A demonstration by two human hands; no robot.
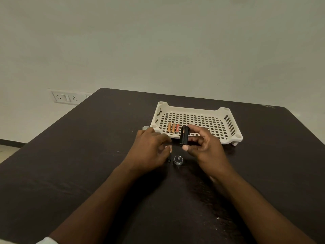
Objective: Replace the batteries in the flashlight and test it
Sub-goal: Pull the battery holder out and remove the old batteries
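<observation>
My right hand (204, 147) holds a black battery holder (184, 136) upright between thumb and fingers, just in front of the white basket. My left hand (152, 148) lies low on the table, its fingertips pinching a small battery (169, 154) with a dark end. The flashlight's silver body (145, 128) peeks out behind my left hand, mostly hidden. The round tail cap (178, 159) lies on the table between my hands. Three batteries (173, 128), two orange and one red, lie side by side in the basket's front left corner.
The white perforated plastic basket (211, 113) stands on the dark wooden table (88, 155), towards its far side. A wall socket plate (66, 98) is on the wall at the left, beyond the table's edge.
</observation>
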